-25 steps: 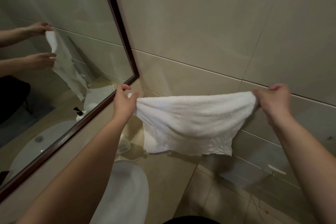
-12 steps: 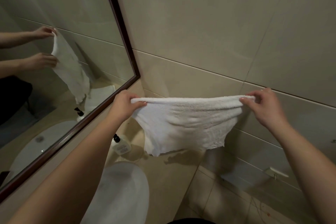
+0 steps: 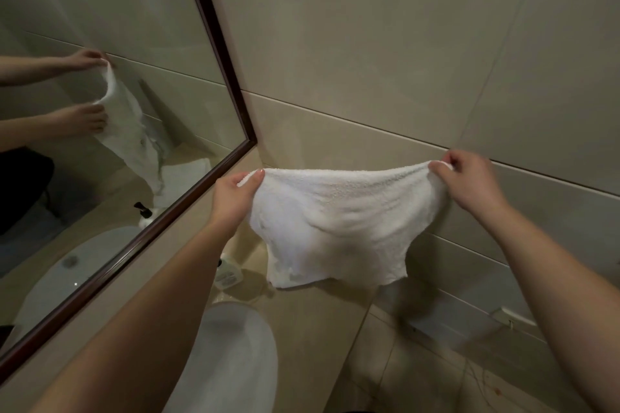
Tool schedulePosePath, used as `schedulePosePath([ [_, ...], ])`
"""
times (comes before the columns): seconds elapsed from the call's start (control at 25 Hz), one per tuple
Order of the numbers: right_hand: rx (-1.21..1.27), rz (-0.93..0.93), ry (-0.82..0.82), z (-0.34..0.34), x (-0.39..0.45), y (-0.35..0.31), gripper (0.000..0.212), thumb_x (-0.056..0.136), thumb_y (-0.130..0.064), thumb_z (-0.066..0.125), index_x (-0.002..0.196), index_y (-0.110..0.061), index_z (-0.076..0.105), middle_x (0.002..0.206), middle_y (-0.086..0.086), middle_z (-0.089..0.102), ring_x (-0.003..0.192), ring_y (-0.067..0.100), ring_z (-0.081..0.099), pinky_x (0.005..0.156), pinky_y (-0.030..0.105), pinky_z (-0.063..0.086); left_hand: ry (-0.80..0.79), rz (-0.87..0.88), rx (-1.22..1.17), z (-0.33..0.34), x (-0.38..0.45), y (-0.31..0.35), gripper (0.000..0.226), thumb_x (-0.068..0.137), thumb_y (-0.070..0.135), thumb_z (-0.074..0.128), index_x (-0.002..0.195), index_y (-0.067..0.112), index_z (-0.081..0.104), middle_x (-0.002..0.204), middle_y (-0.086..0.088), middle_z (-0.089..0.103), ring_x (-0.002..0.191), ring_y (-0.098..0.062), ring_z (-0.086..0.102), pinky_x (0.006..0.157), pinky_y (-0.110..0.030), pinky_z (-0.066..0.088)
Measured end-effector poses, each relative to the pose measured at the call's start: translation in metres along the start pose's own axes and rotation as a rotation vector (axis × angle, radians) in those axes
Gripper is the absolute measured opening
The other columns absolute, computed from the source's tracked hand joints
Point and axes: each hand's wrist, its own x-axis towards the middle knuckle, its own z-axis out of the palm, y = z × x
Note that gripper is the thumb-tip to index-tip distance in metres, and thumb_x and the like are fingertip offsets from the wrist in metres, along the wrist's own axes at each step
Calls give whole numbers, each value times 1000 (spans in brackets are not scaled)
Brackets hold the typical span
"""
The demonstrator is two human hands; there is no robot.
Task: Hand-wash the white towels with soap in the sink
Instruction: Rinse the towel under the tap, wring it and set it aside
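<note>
Now we hold the white towel [image 3: 339,225] stretched in the air by the wall | left hand [image 3: 235,198] and right hand [image 3: 469,181] each pinch a top corner, set wider than a moment ago | above the sink [image 3: 235,362] and bench [image 3: 312,322] | reads as spreading after washing.

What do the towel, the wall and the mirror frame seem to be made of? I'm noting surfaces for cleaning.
Towel: looks like white cotton terry, with a nubby looped pile. Wall: probably glazed ceramic tile, beige, smooth, with thin grout lines. Mirror frame: dark reddish-brown, glossy, possibly varnished wood, though it could be plastic.
</note>
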Motion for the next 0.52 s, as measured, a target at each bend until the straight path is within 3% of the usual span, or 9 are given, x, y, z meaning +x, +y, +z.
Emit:
schedulePosePath([
  [0.12, 85, 146, -69, 13, 1, -23, 27, 88, -23, 67, 66, -13, 55, 60, 7, 52, 61, 26, 50, 60, 36, 40, 6, -65, -123, 18, -6, 4, 44, 90, 41, 68, 81, -2, 70, 70, -15, 67, 65, -19, 61, 61, -31, 48],
  [0.2, 313, 243, -145, 25, -7, -44, 33, 88, -17, 67, 60, -15, 49, 54, 4, 47, 50, 21, 47, 52, 34, 47, -52, -68, -216, 37, -20, 15, 38, 92, 30, 69, 82, -5, 71, 70, -12, 68, 62, -17, 63, 56, -29, 51],
  [0.28, 520, 295, -231, 38, -20, -69, 32, 90, -12, 65, 62, -14, 49, 54, 5, 44, 43, 16, 45, 43, 25, 45, -123, -67, -307, 56, -34, 25, 35, 93, 24, 70, 83, -10, 71, 72, -13, 68, 64, -19, 64, 60, -29, 53],
  [0.44, 646, 269, -346, 57, -39, -106, 27, 89, -18, 68, 67, -15, 53, 65, 9, 52, 57, 18, 50, 58, 31, 41, -184, -89, -437, 77, -53, 40, 31, 92, 19, 71, 84, -11, 71, 74, -15, 68, 68, -20, 62, 68, -32, 51],
  [0.52, 653, 265, -377, 61, -45, -114, 24, 90, -19, 68, 71, -12, 56, 67, 8, 56, 59, 17, 52, 57, 28, 41, -250, -52, -423, 77, -61, 44, 37, 92, 25, 71, 88, -11, 72, 78, -16, 69, 71, -19, 62, 69, -31, 51],
])
